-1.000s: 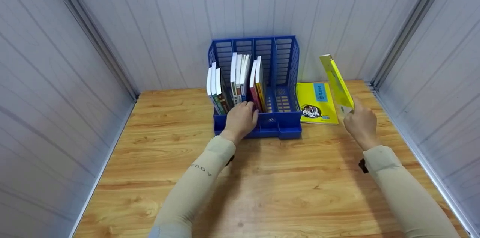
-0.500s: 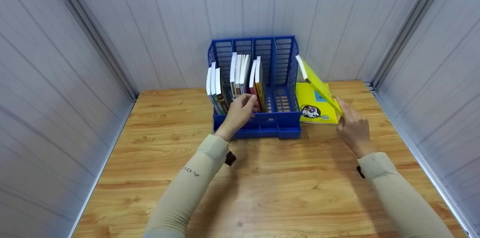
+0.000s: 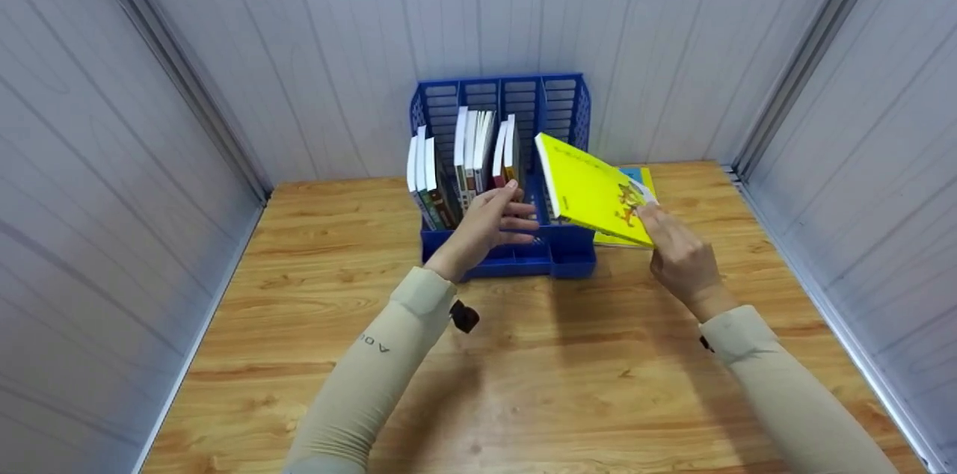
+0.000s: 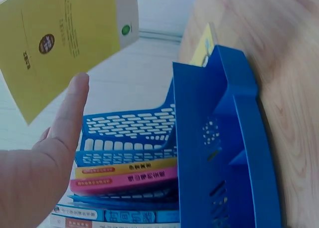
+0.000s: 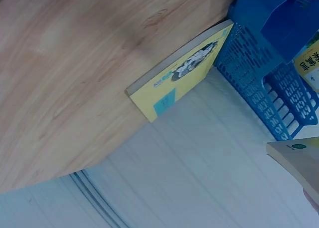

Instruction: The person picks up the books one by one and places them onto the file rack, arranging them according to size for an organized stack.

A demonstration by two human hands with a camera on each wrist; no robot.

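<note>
My right hand [image 3: 680, 257] grips a yellow book [image 3: 591, 190] by its right end. The book is tilted, its far end over the rightmost slots of a blue desk organizer [image 3: 574, 261]. My left hand [image 3: 484, 226] is raised at the organizer's front with its fingers spread and nothing in them. In the left wrist view a fingertip [image 4: 79, 81] appears close to the book's lower edge; I cannot tell whether they touch. A second yellow book [image 5: 199, 76] lies flat on the table beside the organizer, partly hidden in the head view.
Several books [image 3: 430, 186] lean in the organizer's left slot, more books [image 3: 472, 152] in the second. A pink book [image 4: 124, 180] and a yellow-spined book [image 4: 127, 168] stand in the third. Grey panel walls [image 3: 336, 48] bound the wooden table [image 3: 523, 399].
My right hand has brought the yellow book leftward over the organizer, and its cover has turned into view. My left hand has lifted off the books, its fingers spreading towards the yellow book.
</note>
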